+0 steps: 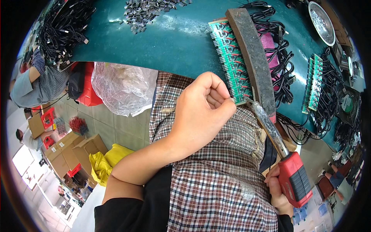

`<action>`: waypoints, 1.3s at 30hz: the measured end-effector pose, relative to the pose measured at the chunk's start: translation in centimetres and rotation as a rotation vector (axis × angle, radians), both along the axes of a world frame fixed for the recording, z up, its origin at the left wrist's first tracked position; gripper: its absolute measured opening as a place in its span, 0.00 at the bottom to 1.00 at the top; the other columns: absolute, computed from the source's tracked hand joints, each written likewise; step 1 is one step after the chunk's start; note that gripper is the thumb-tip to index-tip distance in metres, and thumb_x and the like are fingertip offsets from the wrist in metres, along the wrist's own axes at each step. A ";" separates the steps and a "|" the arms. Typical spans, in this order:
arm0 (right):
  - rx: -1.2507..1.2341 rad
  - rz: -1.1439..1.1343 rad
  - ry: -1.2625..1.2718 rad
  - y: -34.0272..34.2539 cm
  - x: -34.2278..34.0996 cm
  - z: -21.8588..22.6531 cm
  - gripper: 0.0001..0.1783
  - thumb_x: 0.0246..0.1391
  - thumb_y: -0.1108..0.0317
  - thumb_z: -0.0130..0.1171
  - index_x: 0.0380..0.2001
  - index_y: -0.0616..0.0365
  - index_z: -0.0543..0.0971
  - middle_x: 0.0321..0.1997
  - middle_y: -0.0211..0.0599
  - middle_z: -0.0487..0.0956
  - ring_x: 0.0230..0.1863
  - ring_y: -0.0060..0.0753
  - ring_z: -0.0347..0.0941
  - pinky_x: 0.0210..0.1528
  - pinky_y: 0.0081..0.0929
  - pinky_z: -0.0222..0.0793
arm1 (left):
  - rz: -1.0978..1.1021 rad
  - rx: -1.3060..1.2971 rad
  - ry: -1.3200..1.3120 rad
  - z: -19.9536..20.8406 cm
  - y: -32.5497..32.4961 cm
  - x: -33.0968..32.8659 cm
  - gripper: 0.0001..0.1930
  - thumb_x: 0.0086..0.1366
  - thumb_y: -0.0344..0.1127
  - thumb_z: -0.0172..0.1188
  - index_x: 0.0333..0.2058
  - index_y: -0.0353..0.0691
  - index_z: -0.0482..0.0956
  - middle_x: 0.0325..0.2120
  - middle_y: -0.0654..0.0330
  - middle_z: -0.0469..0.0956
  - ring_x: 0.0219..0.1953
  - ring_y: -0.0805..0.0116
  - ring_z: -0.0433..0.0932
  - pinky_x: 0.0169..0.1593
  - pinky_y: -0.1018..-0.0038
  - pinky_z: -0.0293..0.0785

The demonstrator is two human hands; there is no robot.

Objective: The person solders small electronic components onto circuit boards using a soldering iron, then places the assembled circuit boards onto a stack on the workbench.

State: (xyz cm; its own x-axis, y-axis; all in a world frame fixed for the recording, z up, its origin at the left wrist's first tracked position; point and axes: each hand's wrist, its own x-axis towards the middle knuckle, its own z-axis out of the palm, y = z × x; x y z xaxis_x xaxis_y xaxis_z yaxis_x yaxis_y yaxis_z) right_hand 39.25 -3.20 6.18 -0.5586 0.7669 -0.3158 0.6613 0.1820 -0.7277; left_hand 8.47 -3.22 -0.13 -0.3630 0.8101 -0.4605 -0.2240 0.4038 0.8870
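A soldering iron [295,179] with a red and black handle is gripped in my right hand [277,193] at the lower right. Its metal shaft slants up and left, and the tip is at the near end of a green circuit board strip [230,63]. Red and black wires run across that strip, which lies along a dark grey bar [253,62]. Close to the same end, my left hand [203,104] is closed in a pinch, thumb against forefinger. Whatever the pinch holds is too small or hidden to make out.
Bundled black cables [280,62] lie beyond the bar on the green table [170,46]. Farther right are more board strips [312,83] and a metal bowl [322,23]. Small metal parts [145,13] and black USB cables [62,31] are piled at the back and left.
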 end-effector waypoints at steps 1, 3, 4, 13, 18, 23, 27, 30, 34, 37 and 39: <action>0.015 -0.021 -0.052 -0.2 0.1 0.2 0.12 0.34 0.78 0.65 0.29 0.59 0.80 0.24 0.38 0.77 0.20 0.40 0.74 0.25 0.32 0.70 | 0.000 0.000 -0.001 0.0 0.0 0.0 0.08 0.58 0.23 0.64 0.31 0.37 0.73 0.24 0.66 0.78 0.27 0.81 0.77 0.34 0.81 0.75; 0.030 -0.041 -0.105 -0.2 -0.1 0.9 0.12 0.34 0.79 0.64 0.28 0.59 0.80 0.24 0.38 0.77 0.21 0.39 0.74 0.25 0.31 0.69 | -0.002 -0.004 0.005 0.0 0.0 0.0 0.08 0.58 0.23 0.64 0.31 0.37 0.73 0.24 0.66 0.78 0.27 0.81 0.77 0.34 0.81 0.75; 0.024 -0.054 -0.153 0.0 -0.4 1.5 0.10 0.37 0.78 0.64 0.28 0.59 0.80 0.24 0.37 0.77 0.22 0.38 0.75 0.27 0.30 0.69 | -0.005 -0.009 0.011 -0.1 -0.1 -0.1 0.08 0.58 0.23 0.64 0.31 0.37 0.73 0.24 0.66 0.78 0.27 0.81 0.77 0.34 0.81 0.75; -0.149 -0.346 0.325 2.2 -5.5 1.4 0.20 0.63 0.55 0.61 0.43 0.59 0.67 0.29 0.36 0.70 0.18 0.19 0.59 0.24 0.17 0.57 | -0.006 -0.020 0.006 0.1 0.0 -0.2 0.08 0.59 0.23 0.65 0.31 0.37 0.73 0.25 0.65 0.78 0.27 0.81 0.76 0.34 0.81 0.75; 0.082 -0.327 0.307 5.6 -8.6 0.9 0.16 0.61 0.71 0.60 0.49 0.62 0.69 0.35 0.35 0.71 0.25 0.18 0.63 0.28 0.17 0.61 | -0.075 -0.026 -0.036 0.6 -0.1 -1.3 0.10 0.63 0.22 0.66 0.36 0.38 0.71 0.29 0.65 0.79 0.31 0.84 0.77 0.36 0.84 0.73; 0.490 -0.235 0.205 8.4 -12.4 -1.8 0.30 0.47 0.76 0.75 0.53 0.63 0.72 0.40 0.32 0.76 0.38 0.24 0.75 0.39 0.24 0.72 | -0.050 -0.048 -0.096 1.1 0.4 -3.3 0.15 0.68 0.27 0.64 0.50 0.31 0.74 0.37 0.56 0.84 0.37 0.72 0.84 0.42 0.79 0.80; 0.763 -0.046 0.213 10.8 -17.2 -2.7 0.34 0.35 0.78 0.74 0.50 0.63 0.73 0.41 0.45 0.75 0.36 0.45 0.78 0.37 0.34 0.75 | 0.016 0.014 -0.051 1.1 2.1 -3.9 0.22 0.66 0.26 0.63 0.56 0.24 0.70 0.40 0.51 0.83 0.40 0.70 0.83 0.44 0.76 0.79; 0.748 -0.041 0.251 10.8 -18.6 -3.9 0.33 0.32 0.81 0.70 0.48 0.64 0.73 0.40 0.47 0.75 0.36 0.50 0.78 0.35 0.36 0.75 | 0.023 0.071 -0.039 -0.3 2.7 -4.3 0.23 0.66 0.25 0.64 0.56 0.24 0.68 0.37 0.54 0.81 0.37 0.72 0.82 0.43 0.76 0.80; 0.761 -0.117 0.405 11.4 -18.1 -4.2 0.30 0.35 0.79 0.72 0.46 0.64 0.73 0.39 0.45 0.76 0.34 0.48 0.77 0.33 0.35 0.75 | 0.037 0.035 -0.127 0.5 4.2 -3.9 0.18 0.64 0.24 0.66 0.48 0.28 0.69 0.35 0.56 0.80 0.35 0.74 0.81 0.40 0.78 0.80; 0.658 -0.219 0.497 11.0 -16.4 -4.9 0.31 0.41 0.71 0.78 0.47 0.64 0.72 0.39 0.44 0.77 0.35 0.43 0.77 0.35 0.33 0.75 | -0.028 0.056 0.040 1.3 5.0 -3.3 0.16 0.63 0.23 0.68 0.43 0.31 0.69 0.34 0.57 0.81 0.34 0.75 0.81 0.39 0.79 0.80; 0.556 -0.355 0.477 10.5 -14.6 -4.9 0.34 0.42 0.67 0.81 0.49 0.64 0.71 0.40 0.42 0.77 0.36 0.38 0.77 0.37 0.30 0.74 | -0.010 0.082 0.060 2.2 5.5 -2.7 0.16 0.63 0.21 0.66 0.44 0.32 0.68 0.36 0.56 0.82 0.35 0.76 0.81 0.39 0.79 0.80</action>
State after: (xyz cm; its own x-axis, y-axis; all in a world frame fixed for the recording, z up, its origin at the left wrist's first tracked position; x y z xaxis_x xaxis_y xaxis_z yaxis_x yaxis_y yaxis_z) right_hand 24.61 7.27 1.28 -0.2306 0.8983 0.3741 0.3892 0.4375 -0.8106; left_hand 5.82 2.30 2.06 -0.3797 0.8477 -0.3705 -0.1661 0.3315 0.9287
